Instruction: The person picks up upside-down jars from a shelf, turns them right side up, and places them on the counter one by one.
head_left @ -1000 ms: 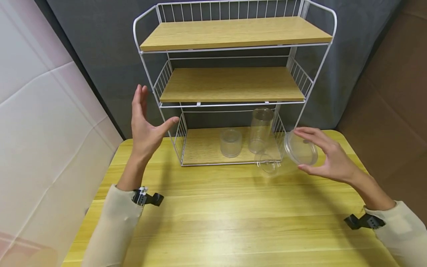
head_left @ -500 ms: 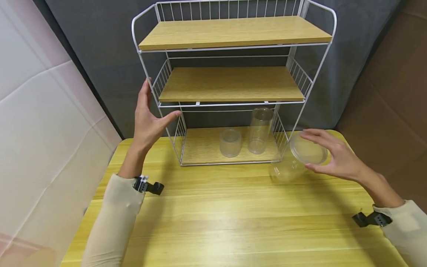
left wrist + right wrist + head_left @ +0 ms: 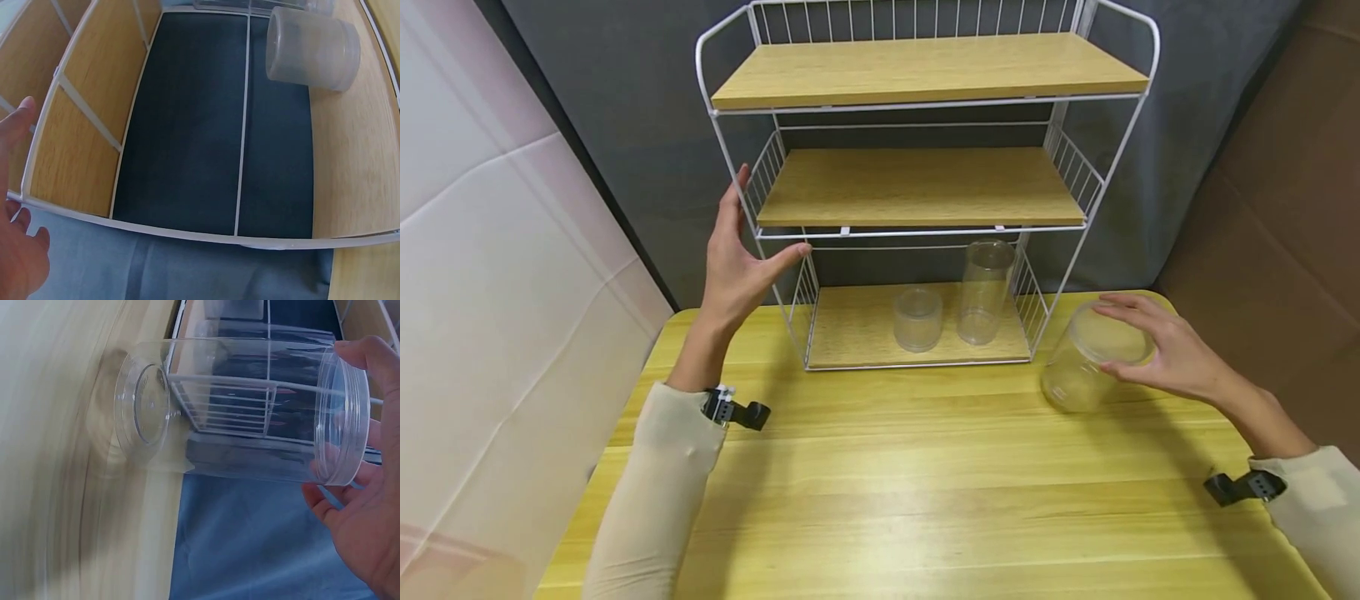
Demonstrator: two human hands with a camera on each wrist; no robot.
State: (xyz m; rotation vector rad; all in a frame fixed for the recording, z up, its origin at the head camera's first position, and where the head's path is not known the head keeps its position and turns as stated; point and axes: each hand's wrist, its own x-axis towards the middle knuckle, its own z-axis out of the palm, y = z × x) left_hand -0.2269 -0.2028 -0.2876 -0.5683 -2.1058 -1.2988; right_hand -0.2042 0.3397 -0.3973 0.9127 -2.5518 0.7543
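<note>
My right hand (image 3: 1176, 354) grips a large clear plastic jar (image 3: 1071, 375) around its lid, thumb on one side and fingers on the other. In the right wrist view the jar's base (image 3: 150, 406) is right at the wooden tabletop, just outside the rack's right side. My left hand (image 3: 727, 271) is at the left side of the white wire rack (image 3: 925, 232), its fingers extended beside the frame and its thumb spread toward the front. On the bottom shelf stand a short clear jar (image 3: 917, 321) and a tall clear jar (image 3: 987, 292).
The rack has a wooden top shelf (image 3: 925, 71) and a middle shelf (image 3: 921, 187) above the jars. A white panel (image 3: 512, 292) stands at the left, a brown panel (image 3: 1270, 217) at the right. Dark cloth (image 3: 640, 150) hangs behind. The yellow wooden table (image 3: 887, 483) extends in front.
My right hand has moved the large jar to the right, away from the rack, and it now stands more upright. My left hand has come in against the rack's left side.
</note>
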